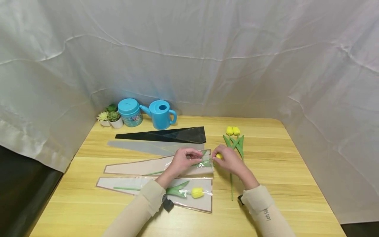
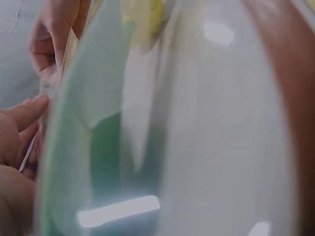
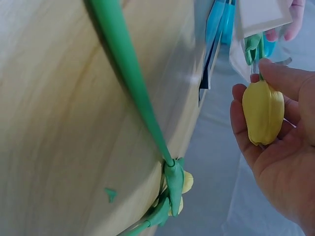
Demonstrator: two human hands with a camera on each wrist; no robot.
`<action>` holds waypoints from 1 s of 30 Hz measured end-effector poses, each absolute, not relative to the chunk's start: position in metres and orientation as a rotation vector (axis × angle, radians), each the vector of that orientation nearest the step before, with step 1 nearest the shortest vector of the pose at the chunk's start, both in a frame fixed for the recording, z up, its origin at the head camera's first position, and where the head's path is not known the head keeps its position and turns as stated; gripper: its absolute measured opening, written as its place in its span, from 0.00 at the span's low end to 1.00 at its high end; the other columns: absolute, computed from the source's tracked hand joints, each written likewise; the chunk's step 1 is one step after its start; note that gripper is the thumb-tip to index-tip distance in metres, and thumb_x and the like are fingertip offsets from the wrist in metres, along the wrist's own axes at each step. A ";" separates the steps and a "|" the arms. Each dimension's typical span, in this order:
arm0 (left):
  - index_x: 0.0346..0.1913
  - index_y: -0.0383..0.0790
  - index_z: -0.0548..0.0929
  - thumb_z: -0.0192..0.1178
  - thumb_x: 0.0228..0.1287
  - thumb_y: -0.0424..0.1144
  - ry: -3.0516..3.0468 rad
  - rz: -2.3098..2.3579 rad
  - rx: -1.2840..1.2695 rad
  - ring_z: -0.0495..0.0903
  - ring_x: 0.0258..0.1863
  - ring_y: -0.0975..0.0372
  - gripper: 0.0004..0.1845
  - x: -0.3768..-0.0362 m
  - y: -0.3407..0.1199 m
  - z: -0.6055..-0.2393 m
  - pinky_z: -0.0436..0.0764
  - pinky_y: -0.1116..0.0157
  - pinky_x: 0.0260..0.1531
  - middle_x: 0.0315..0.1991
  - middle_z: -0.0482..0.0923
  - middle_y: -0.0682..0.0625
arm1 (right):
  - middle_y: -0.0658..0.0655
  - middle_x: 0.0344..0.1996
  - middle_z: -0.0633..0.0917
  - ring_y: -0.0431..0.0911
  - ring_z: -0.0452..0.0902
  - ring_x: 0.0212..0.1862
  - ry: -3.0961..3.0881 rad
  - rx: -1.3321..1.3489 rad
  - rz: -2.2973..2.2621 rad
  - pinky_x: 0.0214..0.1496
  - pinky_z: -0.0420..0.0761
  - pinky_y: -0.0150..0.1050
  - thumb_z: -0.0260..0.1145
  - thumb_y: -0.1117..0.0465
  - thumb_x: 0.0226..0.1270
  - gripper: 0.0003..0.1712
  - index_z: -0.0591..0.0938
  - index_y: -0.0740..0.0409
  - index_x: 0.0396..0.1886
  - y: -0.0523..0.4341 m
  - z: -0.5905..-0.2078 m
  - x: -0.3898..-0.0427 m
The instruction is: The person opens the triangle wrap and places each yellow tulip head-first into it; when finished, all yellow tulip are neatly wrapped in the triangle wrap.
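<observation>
My right hand [image 1: 222,158] holds a yellow tulip head [image 1: 218,155] between thumb and curled fingers; in the right wrist view the tulip head [image 3: 263,112] lies in my palm. Its green stem [image 1: 154,172] runs left inside a clear, beige-edged flower sleeve [image 1: 139,167]. Just left of the bloom, my left hand [image 1: 192,158] pinches that sleeve's wide open end. The left wrist view shows only a blurred close-up of film, with my left fingers [image 2: 22,115] at its edge.
Nearer me, a second sleeve [image 1: 204,202] holds a tulip [image 1: 196,192]. Two more yellow tulips [image 1: 233,131] lie to the right. Behind are a grey sleeve [image 1: 148,146], a black sleeve [image 1: 168,135], a blue watering can [image 1: 161,113], a blue jar [image 1: 129,112] and small succulents [image 1: 111,117].
</observation>
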State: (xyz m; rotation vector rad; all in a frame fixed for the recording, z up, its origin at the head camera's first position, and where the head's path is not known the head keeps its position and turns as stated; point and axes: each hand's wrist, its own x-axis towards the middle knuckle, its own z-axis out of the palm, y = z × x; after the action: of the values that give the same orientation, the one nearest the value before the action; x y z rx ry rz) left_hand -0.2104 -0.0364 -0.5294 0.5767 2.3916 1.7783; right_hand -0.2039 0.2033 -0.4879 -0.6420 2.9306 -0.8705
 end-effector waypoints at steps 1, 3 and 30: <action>0.48 0.47 0.92 0.75 0.62 0.37 2.391 1.774 0.569 0.86 0.42 0.66 0.11 -0.210 -0.038 -0.529 0.84 0.67 0.45 0.46 0.90 0.56 | 0.52 0.39 0.86 0.49 0.83 0.46 2.931 -0.639 -0.872 0.54 0.84 0.52 0.73 0.64 0.67 0.05 0.85 0.50 0.33 0.204 -0.488 -0.204; 0.49 0.46 0.92 0.75 0.62 0.37 2.382 1.778 0.568 0.85 0.44 0.64 0.12 -0.209 -0.040 -0.529 0.84 0.64 0.48 0.47 0.90 0.55 | 0.52 0.39 0.86 0.50 0.83 0.46 2.930 -0.632 -0.884 0.54 0.83 0.51 0.73 0.64 0.67 0.04 0.85 0.51 0.34 0.205 -0.489 -0.204; 0.46 0.45 0.92 0.76 0.60 0.35 2.466 1.700 0.599 0.87 0.40 0.65 0.12 -0.210 -0.055 -0.531 0.85 0.67 0.43 0.42 0.91 0.54 | 0.60 0.62 0.82 0.60 0.73 0.68 2.703 -0.482 -1.231 0.71 0.71 0.63 0.65 0.54 0.77 0.18 0.83 0.55 0.61 0.230 -0.498 -0.205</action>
State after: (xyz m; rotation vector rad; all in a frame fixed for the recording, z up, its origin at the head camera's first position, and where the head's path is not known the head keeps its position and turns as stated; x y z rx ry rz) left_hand -0.2098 -0.0554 -0.5305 0.5991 2.4660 1.6999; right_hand -0.2048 0.2304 -0.4984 -0.4816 2.7030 -1.2313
